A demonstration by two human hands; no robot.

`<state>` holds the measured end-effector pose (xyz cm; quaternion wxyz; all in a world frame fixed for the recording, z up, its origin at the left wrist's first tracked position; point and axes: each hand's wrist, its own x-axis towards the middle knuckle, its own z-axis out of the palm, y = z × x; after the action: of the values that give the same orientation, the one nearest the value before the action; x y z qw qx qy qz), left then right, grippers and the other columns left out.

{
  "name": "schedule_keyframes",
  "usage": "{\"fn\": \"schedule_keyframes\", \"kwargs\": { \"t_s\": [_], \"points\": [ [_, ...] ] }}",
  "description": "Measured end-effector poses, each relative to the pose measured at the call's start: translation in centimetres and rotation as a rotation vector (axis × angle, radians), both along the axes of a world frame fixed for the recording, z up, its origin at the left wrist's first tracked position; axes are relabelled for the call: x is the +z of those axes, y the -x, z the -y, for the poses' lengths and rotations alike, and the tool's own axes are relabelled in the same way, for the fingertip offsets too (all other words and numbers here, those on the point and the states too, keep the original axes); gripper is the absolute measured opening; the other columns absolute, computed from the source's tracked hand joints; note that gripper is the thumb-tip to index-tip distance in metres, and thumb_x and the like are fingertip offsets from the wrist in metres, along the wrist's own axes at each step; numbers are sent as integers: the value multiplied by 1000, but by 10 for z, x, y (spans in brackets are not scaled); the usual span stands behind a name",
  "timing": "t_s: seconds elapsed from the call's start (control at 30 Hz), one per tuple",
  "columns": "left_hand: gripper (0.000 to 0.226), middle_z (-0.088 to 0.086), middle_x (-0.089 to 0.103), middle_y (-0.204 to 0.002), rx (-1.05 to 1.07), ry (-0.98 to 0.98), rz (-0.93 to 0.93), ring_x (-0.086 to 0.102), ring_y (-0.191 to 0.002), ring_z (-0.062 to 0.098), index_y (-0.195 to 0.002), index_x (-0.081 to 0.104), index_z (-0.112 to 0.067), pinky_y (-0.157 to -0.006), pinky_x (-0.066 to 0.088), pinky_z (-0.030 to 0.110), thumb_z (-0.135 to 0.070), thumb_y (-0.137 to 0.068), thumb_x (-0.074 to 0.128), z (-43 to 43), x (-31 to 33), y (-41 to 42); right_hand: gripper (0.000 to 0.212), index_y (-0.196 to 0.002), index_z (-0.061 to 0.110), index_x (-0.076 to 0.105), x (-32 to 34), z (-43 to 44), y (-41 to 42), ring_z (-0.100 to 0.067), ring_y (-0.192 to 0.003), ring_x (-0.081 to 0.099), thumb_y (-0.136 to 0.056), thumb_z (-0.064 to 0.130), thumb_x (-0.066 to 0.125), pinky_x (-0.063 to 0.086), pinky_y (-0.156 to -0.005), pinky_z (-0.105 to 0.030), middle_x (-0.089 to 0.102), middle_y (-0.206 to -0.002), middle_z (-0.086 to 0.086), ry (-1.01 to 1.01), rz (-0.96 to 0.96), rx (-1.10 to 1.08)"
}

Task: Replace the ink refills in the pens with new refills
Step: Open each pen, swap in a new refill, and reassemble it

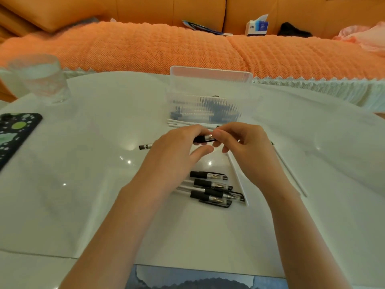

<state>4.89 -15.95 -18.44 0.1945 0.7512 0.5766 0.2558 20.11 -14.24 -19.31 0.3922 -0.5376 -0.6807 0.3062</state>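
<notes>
Both hands met over the middle of the white table (83,205). The left hand (177,147) had its fingers curled round the black grip end of a pen (205,139), with one finger stretched out loose beneath it. The right hand (243,147) pinched the clear tip end of the same pen between thumb and fingertips, so the pen was held level between the two, just above the tabletop.

Nearer the person, a small heap of pens (212,189) lay on the table, with black grips and clear barrels, some crossing one another. A long white refill (237,178) lay touching the heap's right side, and another refill (289,170) lay further right, partly under the right wrist. A short dark piece (145,146) sat alone just left of the left hand.

Beyond the hands stood a clear ribbed box (208,94). It seemed to hold more pens, though the ribbing blurred them. A few thin white sticks (187,123) lay against its front. A glass (39,80) and a phone (16,134) rested at the far left.
</notes>
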Motion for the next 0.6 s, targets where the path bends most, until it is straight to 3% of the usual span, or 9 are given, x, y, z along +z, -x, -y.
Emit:
{"fn": "schedule_keyframes", "kwargs": {
  "t_s": [0.27, 0.4, 0.6],
  "points": [
    [20, -14, 65, -78, 82, -52, 57, 59, -72, 4, -94, 67, -27, -65, 43, 15, -43, -88, 57, 1, -14, 6, 15, -85, 16, 73, -2, -1, -1, -6, -63, 60, -91, 21, 60, 52, -68, -19, 69, -68, 2, 67, 0, 79],
    [22, -19, 56, -64, 124, -82, 62, 51, -60, -1, -88, 69, -30, -60, 37, 13, -49, -84, 59, 1, -16, 7, 14, -85, 15, 73, -2, -1, 0, -2, -62, 58, -90, 18, 60, 45, -62, -11, 69, -68, 3, 82, -15, 97],
    [32, -12, 65, -74, 184, -96, -27, 52, -63, 5, -88, 69, -34, -54, 32, 13, -61, -80, 54, 2, -10, 8, 12, -86, 15, 72, 1, 0, 2, -2, -63, 60, -90, 14, 60, 48, -61, -13, 69, -68, 3, 71, -56, 112]
  ]
}}
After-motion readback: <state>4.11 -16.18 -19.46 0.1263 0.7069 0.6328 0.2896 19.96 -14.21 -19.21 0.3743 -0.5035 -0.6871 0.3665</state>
